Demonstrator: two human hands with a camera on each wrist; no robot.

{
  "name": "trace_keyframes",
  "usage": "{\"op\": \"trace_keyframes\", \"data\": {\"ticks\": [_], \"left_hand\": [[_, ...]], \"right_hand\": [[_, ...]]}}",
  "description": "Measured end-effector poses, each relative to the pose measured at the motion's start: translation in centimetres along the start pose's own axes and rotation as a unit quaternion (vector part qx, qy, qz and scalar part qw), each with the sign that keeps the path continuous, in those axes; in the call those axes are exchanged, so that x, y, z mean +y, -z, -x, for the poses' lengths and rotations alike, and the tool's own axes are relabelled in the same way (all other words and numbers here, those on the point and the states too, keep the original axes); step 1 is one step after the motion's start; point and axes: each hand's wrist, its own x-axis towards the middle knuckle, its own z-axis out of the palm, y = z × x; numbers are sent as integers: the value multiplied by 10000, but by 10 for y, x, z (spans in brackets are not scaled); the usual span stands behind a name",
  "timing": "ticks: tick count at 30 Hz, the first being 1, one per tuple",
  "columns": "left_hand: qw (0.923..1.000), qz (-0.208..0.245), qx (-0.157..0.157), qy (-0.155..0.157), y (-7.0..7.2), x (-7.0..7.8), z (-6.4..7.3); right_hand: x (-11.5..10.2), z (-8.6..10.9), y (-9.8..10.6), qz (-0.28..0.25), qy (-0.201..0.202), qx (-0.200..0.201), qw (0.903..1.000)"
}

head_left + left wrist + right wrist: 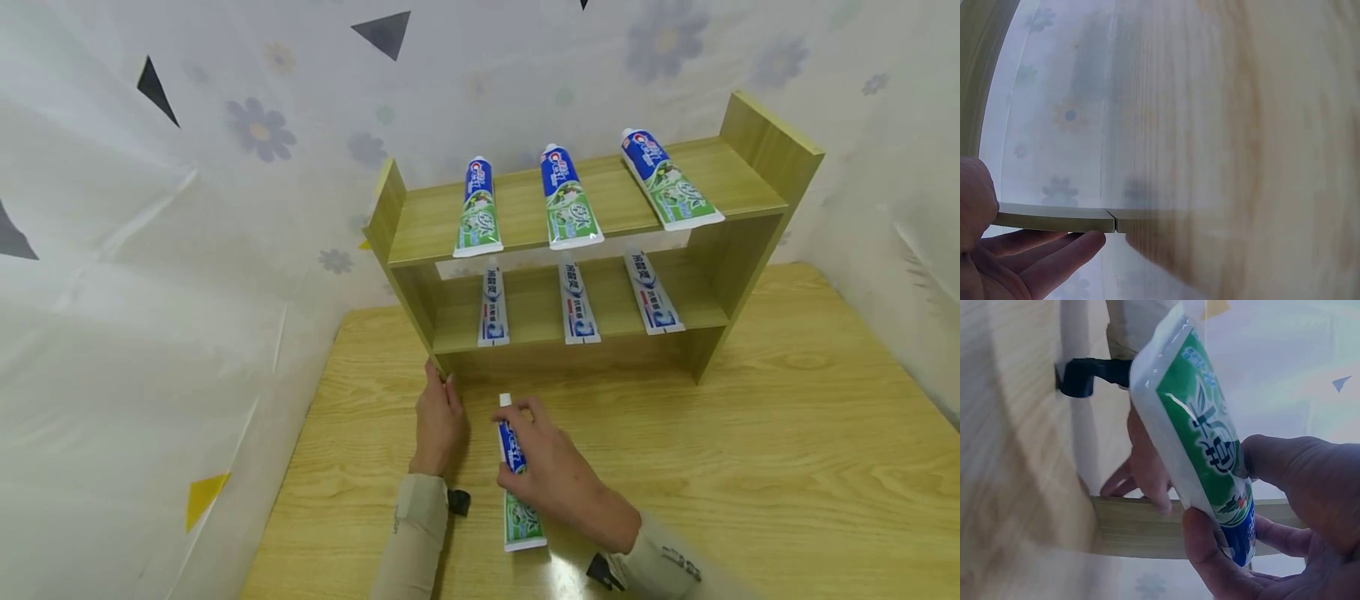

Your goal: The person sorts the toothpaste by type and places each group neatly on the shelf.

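Observation:
In the head view my right hand (558, 471) grips a blue-and-green toothpaste tube (522, 521) over the table, its white cap pointing toward the shelf. The right wrist view shows the thumb and fingers around the blue cap half of the tube (1204, 437), with the flat crimped end sticking out. My left hand (438, 425) is at the lower front of the wooden shelf's left side panel (412, 308). Seen from the left wrist, the thumb and fingers hold the panel's edge (1054, 223) from both sides.
Three matching blue-and-green tubes (570, 200) lie side by side on the top board. On the lower board lie three slimmer white-and-blue tubes (577, 304). The two-tier shelf stands on a wood-grain table (810, 433), with patterned sheeting (480, 83) behind and at the sides.

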Motion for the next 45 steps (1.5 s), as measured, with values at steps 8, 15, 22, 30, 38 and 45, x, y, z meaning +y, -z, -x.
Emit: {"op": "trace_keyframes", "data": {"ticks": [8, 15, 22, 30, 38, 45], "left_hand": [[9999, 108, -60, -16, 5, 9, 1], [9999, 25, -82, 62, 3, 6, 0], [9998, 166, -34, -84, 15, 25, -1], [9999, -93, -53, 42, 19, 33, -2], [9994, 40, -245, 236, 20, 32, -4], [9998, -151, -150, 27, -13, -25, 0]], "right_hand": [[-15, -7, 21, 320, 275, 304, 9986], [-32, -12, 39, 485, 712, 593, 9945], [-51, -17, 53, 533, 1285, 861, 9865], [-76, -24, 66, 600, 1936, 1087, 9732], [-95, -32, 80, 764, 2268, 1356, 9614], [-108, -43, 90, 706, 2405, 1626, 9543]]}}
